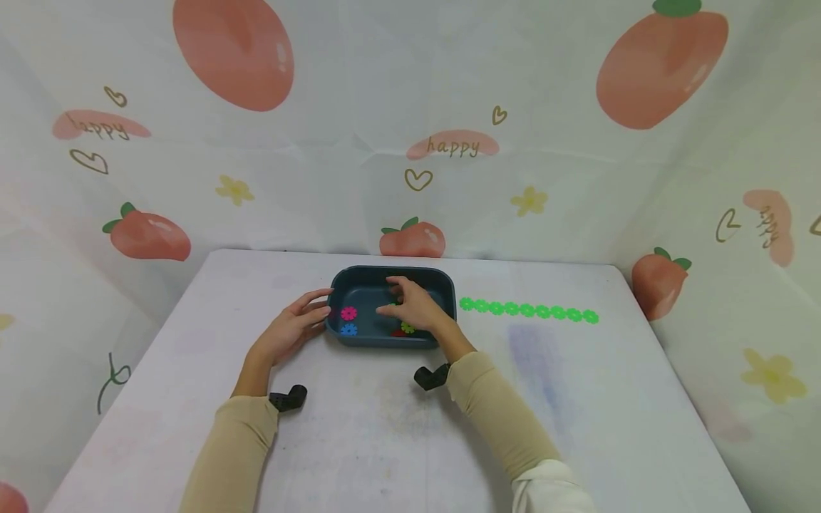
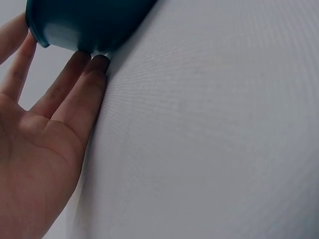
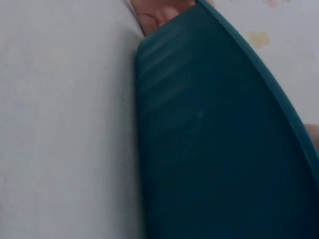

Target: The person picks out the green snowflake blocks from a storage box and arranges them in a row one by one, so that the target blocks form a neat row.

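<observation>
A dark teal tray [image 1: 368, 293] stands on the table, holding a pink flower-shaped piece [image 1: 348, 313], a blue one [image 1: 349, 330], a yellow-green one [image 1: 408, 328] and a red piece [image 1: 398, 333] partly hidden by the tray's front wall. My left hand [image 1: 287, 333] touches the tray's left end with extended fingers; the left wrist view shows those fingertips against the tray's outer side [image 2: 84, 25]. Inside the tray's right half, my right hand [image 1: 417, 308] reaches down, thumb and fingers apart, with nothing seen between them. The right wrist view is mostly filled by the tray's outer wall [image 3: 209, 129].
Right of the tray, a row of several bright green flower-shaped pieces [image 1: 527, 311] lies on the white table [image 1: 359, 442]. A printed white curtain [image 1: 359, 142] hangs behind and at the sides. Both wrists carry black camera mounts [image 1: 290, 398].
</observation>
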Demonstrator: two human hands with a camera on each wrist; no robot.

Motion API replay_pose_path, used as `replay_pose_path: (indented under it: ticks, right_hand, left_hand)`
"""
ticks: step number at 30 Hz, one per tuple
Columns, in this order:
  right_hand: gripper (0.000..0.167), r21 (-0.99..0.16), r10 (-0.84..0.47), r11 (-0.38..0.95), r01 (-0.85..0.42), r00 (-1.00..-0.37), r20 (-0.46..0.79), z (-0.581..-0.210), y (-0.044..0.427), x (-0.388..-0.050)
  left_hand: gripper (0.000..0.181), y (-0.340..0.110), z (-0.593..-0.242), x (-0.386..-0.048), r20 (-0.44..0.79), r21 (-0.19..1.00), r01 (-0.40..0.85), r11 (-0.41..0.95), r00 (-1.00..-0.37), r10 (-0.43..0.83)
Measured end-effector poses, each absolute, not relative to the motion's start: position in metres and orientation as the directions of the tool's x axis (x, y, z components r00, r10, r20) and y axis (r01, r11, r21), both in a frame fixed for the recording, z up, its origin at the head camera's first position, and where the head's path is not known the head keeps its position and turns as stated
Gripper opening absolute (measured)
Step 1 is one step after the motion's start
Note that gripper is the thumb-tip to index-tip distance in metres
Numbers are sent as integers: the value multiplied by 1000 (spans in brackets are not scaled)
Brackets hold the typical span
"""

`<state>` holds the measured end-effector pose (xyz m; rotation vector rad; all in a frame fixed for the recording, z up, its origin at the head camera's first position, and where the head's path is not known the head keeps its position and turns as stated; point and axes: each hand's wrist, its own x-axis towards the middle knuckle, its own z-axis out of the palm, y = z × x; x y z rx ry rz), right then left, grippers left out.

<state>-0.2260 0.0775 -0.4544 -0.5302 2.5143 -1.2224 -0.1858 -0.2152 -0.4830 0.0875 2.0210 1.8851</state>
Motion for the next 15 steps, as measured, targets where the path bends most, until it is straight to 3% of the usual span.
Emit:
replay_pose_path:
  ticks: [15]
  right_hand:
    - [57, -705, -448, 658, -263, -890, -85, -463, 71, -230]
  left_hand:
    - [63, -216, -484, -186, -234, 972, -214, 97, -927, 293]
